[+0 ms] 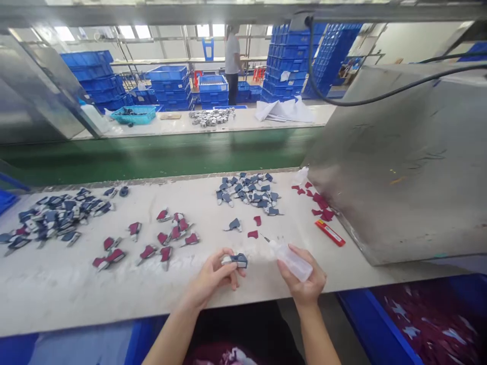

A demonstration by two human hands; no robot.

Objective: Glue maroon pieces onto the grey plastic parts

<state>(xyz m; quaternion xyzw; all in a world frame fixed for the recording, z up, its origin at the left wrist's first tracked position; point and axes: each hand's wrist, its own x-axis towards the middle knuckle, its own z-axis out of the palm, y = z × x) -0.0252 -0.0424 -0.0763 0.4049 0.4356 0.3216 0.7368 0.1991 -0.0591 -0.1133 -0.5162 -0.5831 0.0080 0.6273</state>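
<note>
Between the thumb and fingers of my left hand (218,274) is a small dark-blue and white plastic part (239,260), held just above the worktable (152,294). My right hand (306,279) is wrapped round a translucent squeeze bottle (292,261), its thin needle tip pointing up and left. Past the bottle's tip lie two small maroon pieces (253,234), and left of them a single blue-and-white part (235,224). Farther back is a pile of similar blue-and-white parts (249,190). To the left sit several parts with maroon faces (178,228).
A larger heap of parts (57,215) lies at far left. More maroon pieces (322,203) and a red packet (330,233) lie beside the metal panel (411,167). A green belt (182,152) runs behind the table. Blue crates and a person (233,56) are beyond.
</note>
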